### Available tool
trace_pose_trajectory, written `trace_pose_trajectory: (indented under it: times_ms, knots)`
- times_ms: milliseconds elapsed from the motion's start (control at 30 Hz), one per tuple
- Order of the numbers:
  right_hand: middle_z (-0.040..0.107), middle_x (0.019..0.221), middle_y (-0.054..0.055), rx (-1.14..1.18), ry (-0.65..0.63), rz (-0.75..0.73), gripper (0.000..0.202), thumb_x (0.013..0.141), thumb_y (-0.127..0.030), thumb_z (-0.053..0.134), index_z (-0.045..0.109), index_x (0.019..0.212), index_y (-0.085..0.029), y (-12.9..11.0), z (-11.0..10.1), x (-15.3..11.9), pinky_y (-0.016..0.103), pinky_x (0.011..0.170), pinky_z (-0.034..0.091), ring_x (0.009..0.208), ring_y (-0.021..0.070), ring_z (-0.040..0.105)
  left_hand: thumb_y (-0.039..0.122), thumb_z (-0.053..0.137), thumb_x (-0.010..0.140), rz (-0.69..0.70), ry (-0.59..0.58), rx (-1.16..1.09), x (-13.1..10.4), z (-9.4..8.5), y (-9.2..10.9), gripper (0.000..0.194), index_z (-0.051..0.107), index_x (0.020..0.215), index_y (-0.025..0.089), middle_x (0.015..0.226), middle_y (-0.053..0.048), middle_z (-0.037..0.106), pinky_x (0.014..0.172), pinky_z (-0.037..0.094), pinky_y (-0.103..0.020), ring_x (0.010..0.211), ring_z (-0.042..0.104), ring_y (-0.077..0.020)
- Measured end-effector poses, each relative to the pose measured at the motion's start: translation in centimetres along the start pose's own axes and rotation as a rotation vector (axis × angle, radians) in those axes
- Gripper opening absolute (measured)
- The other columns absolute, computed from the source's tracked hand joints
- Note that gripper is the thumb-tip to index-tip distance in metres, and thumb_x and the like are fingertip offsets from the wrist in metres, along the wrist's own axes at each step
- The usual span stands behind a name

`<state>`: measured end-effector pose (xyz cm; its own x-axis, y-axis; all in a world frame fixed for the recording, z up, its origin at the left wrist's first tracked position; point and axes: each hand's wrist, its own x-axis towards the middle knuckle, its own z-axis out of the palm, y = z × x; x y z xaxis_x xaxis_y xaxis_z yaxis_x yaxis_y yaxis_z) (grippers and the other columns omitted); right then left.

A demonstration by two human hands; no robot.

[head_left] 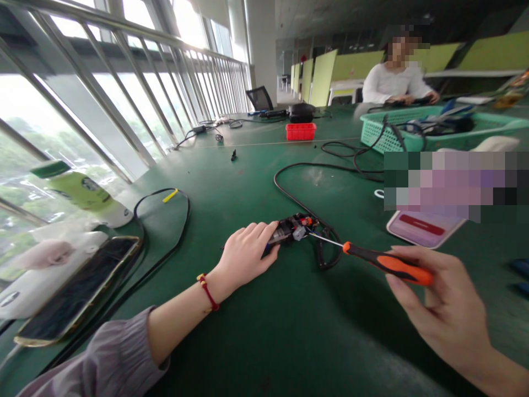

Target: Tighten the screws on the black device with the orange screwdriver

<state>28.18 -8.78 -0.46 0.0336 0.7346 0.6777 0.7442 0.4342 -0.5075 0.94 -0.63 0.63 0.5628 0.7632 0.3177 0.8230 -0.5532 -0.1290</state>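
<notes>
On the green table, my left hand (248,248) is closed around a small dark electrical device (285,231), its far end opened up so that red, orange and grey parts show. A black cable trails from that end. Between the thumb and fingers of my right hand (442,309) is an orange-and-black screwdriver (388,262). Its thin metal shaft points left, and the tip is at the device's exposed parts; whether it touches a screw is too small to tell. The palm of my left hand hides much of the device's body.
At left lie a phone (82,286), a white case-like object and a leaning green-capped bottle (82,193). Another phone (425,226) lies at right. Farther back are a red bin (300,132) and a green basket (372,135). A person (392,82) sits across the table.
</notes>
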Motion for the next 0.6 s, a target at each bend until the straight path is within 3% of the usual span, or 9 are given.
trace_pose_trajectory:
  times_ms: [67, 167, 233, 400, 467, 533, 600]
  knots:
    - [0.060, 0.097, 0.006, -0.001, -0.012, -0.003, 0.030, 0.079, -0.031, 0.056, 0.051, 0.107, -0.023, 0.00, -0.08, 0.00, 0.031, 0.071, 0.053, 0.082, 0.0188, 0.063, 0.036, 0.038, 0.088, 0.002, -0.005, -0.001, 0.03, -0.01, 0.00, 0.038, 0.042, 0.120, 0.016, 0.098, -0.005, 0.060, 0.069, 0.045, -0.031, 0.084, 0.055, -0.0188]
    - [0.063, 0.083, 0.001, 0.078, -0.183, 0.014, 0.021, 0.081, -0.029, 0.053, 0.053, 0.101, -0.023, -0.08, -0.24, 0.05, 0.022, 0.055, 0.052, 0.063, 0.0125, 0.063, 0.036, 0.037, 0.088, 0.005, -0.005, 0.000, 0.08, -0.01, -0.02, 0.038, 0.042, 0.120, 0.016, 0.097, -0.005, 0.060, 0.069, 0.044, -0.031, 0.084, 0.055, -0.0185]
    - [0.063, 0.082, 0.001, 0.105, -0.222, 0.025, 0.020, 0.083, -0.028, 0.051, 0.053, 0.102, -0.023, -0.08, -0.26, 0.02, 0.021, 0.052, 0.052, 0.058, 0.0110, 0.062, 0.036, 0.037, 0.089, 0.005, 0.000, 0.003, 0.10, 0.00, -0.03, 0.037, 0.042, 0.120, 0.016, 0.096, -0.005, 0.060, 0.069, 0.044, -0.030, 0.083, 0.055, -0.0183]
    - [0.059, 0.099, 0.007, -0.005, -0.004, 0.045, 0.031, 0.078, -0.032, 0.058, 0.052, 0.107, -0.022, 0.07, -0.14, -0.18, 0.032, 0.074, 0.051, 0.085, 0.0193, 0.062, 0.035, 0.036, 0.089, 0.005, 0.001, 0.014, 0.12, -0.05, 0.01, 0.036, 0.042, 0.120, 0.016, 0.097, -0.006, 0.060, 0.067, 0.044, -0.030, 0.083, 0.055, -0.0183]
    - [0.060, 0.092, 0.005, 0.048, -0.066, 0.066, 0.028, 0.079, -0.032, 0.056, 0.053, 0.106, -0.023, 0.14, -0.20, -0.13, 0.029, 0.067, 0.052, 0.076, 0.0169, 0.063, 0.036, 0.035, 0.090, 0.004, -0.001, 0.011, 0.12, -0.09, 0.03, 0.036, 0.042, 0.120, 0.016, 0.097, -0.005, 0.060, 0.068, 0.044, -0.030, 0.083, 0.055, -0.0184]
    - [0.060, 0.072, 0.000, 0.163, -0.239, 0.096, 0.022, 0.084, -0.029, 0.049, 0.052, 0.106, -0.023, 0.18, -0.30, 0.01, 0.023, 0.050, 0.049, 0.053, 0.0113, 0.058, 0.036, 0.035, 0.090, 0.003, -0.002, 0.007, 0.11, -0.11, 0.04, 0.037, 0.042, 0.120, 0.016, 0.097, -0.005, 0.060, 0.068, 0.044, -0.031, 0.083, 0.055, -0.0185]
    - [0.056, 0.061, -0.003, 0.236, -0.321, 0.122, 0.022, 0.088, -0.027, 0.041, 0.052, 0.106, -0.023, 0.22, -0.36, 0.14, 0.022, 0.044, 0.045, 0.045, 0.0097, 0.053, 0.035, 0.035, 0.090, 0.004, 0.000, 0.008, 0.09, -0.10, 0.04, 0.037, 0.042, 0.120, 0.016, 0.097, -0.005, 0.060, 0.067, 0.044, -0.031, 0.083, 0.055, -0.0184]
